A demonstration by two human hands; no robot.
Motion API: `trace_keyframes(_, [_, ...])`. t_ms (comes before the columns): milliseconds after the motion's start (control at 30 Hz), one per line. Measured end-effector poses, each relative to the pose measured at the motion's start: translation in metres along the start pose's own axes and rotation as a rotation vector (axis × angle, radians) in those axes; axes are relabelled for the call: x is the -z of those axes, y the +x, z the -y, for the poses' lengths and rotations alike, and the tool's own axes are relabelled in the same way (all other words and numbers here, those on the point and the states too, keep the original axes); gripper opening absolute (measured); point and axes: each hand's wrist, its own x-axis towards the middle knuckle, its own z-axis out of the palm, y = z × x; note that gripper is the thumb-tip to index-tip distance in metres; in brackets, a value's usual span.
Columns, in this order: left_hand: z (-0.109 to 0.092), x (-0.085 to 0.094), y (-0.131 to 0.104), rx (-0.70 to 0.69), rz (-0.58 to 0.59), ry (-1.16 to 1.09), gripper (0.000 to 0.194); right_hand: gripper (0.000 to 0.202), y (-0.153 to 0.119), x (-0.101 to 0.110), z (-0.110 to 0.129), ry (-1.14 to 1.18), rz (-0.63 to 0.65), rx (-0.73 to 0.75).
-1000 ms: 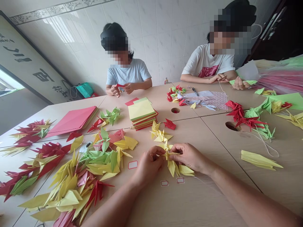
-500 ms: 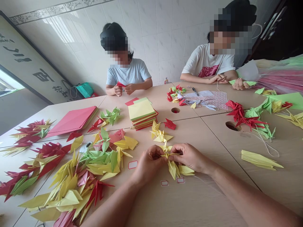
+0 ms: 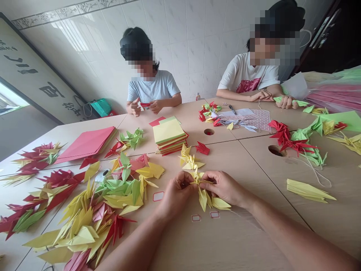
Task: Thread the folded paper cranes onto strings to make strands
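Both my hands meet over a yellow origami crane [image 3: 199, 180] just above the table. My left hand [image 3: 180, 188] pinches its left side between thumb and fingers. Opposite it, my right hand [image 3: 221, 186] grips the right side in the same way. Below my fingers hang more yellow folded paper pieces [image 3: 203, 199], partly covered by the right hand. Just beyond lies a short row of yellow paper cranes [image 3: 190, 160], and a red folded crane [image 3: 202, 148] is close by. A thin pale thread runs out from under my right hand.
A heap of yellow, red and green cranes [image 3: 81, 222] spreads over the left side. Square paper stacks [image 3: 169, 131] and a large red paper stack [image 3: 87, 143] stand behind. Yellow folded strips [image 3: 308, 191] lie right, near a table hole [image 3: 276, 150]. Two people sit opposite, handling folded paper.
My hands stay on the yellow crane, with its wings slightly more spread and the hanging pieces shifted a little. The person opposite at left has lowered the red paper and opened one hand.
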Motion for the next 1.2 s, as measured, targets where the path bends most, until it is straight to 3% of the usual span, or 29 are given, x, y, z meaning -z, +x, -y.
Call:
trace_keyframes(167, [0.001, 0.002, 0.002, 0.011, -0.060, 0.063, 0.010, 0.031, -0.002, 0.005, 0.002, 0.089, 0.040, -0.035])
trace_keyframes(333, [0.001, 0.000, -0.002, -0.116, -0.106, 0.060, 0.012, 0.030, -0.002, 0.006, -0.002, 0.128, 0.088, 0.009])
trace_keyframes(567, [-0.005, -0.006, -0.011, -0.180, -0.004, 0.224, 0.014, 0.033, 0.001, 0.004, -0.009, 0.153, 0.011, -0.014])
trace_keyframes(733, [-0.004, -0.005, -0.010, -0.178, -0.028, 0.483, 0.010, 0.029, 0.001, 0.006, -0.006, 0.060, -0.045, 0.000])
trace_keyframes(800, [-0.001, -0.004, -0.006, -0.159, -0.051, 0.470, 0.003, 0.027, 0.000, 0.006, -0.004, 0.027, -0.060, 0.006])
trace_keyframes(967, [0.004, 0.000, -0.002, -0.154, -0.062, 0.410, 0.011, 0.026, -0.001, 0.004, -0.004, -0.036, -0.081, 0.079])
trace_keyframes(1100, [0.003, 0.000, -0.004, -0.193, -0.071, 0.470, 0.015, 0.018, -0.002, 0.001, -0.006, -0.251, -0.148, 0.218])
trace_keyframes(1200, [0.000, -0.001, -0.006, -0.216, -0.087, 0.498, 0.015, 0.016, -0.002, -0.001, -0.006, -0.357, -0.147, 0.237])
